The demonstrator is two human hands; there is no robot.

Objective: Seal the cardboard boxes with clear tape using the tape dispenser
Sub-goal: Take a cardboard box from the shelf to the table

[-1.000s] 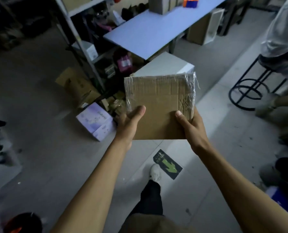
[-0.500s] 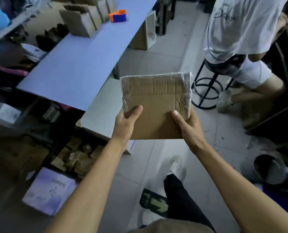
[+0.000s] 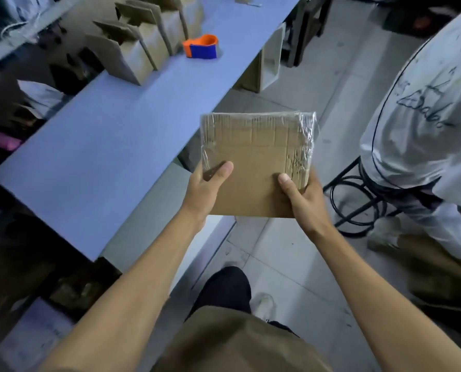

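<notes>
Both hands, left hand (image 3: 205, 187) and right hand (image 3: 304, 196), have fingers clamped on a flat brown cardboard stack wrapped in clear film (image 3: 258, 162), held above the floor. At 11 o'clock, beyond, the orange-and-blue tape dispenser (image 3: 201, 47) sits on the pale blue surface (image 3: 103, 146) beside upright open cardboard boxes (image 3: 132, 57).

Flat stack of cardboard (image 3: 256, 162) wrapped in clear film, held in the air beside the blue table (image 3: 111, 146); left hand (image 3: 206, 187) on its lower left edge, right hand (image 3: 303, 196) on its lower right, thumbs on top; orange and blue tape dispenser (image 3: 201, 47) on the table, just beside open cardboard boxes (image 3: 132, 52); black stool (image 3: 358, 194) at right, seating a person in a white shirt (image 3: 428, 108).
</notes>
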